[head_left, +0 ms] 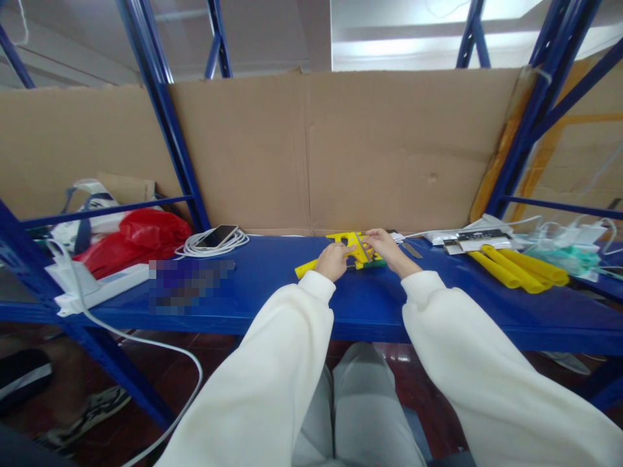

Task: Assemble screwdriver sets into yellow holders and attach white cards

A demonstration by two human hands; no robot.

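Phone [219,237] on white cable coil [239,240] at left, yellow tubes [528,269] right, all on a blue shelf [272,298]. Yellow tool [354,242] sits mid-shelf, kinda chunky, left hand [333,261] and right hand [388,249] gripping and partly hiding it.

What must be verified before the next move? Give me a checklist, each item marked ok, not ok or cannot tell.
1. Left hand on the yellow tool: ok, its fingers grip it.
2. Right hand firmly on the tool: cannot tell; its fingers are at the tool, but their grip is too small to make out.
3. Yellow tube end left of the left hand, held or lying loose: cannot tell; the hand hides the rest.
4. Yellow tubes away from both hands: ok, grouped to the right on the blue shelf.
5. Phone away from the hands: ok, on the coiled white cable to the left.
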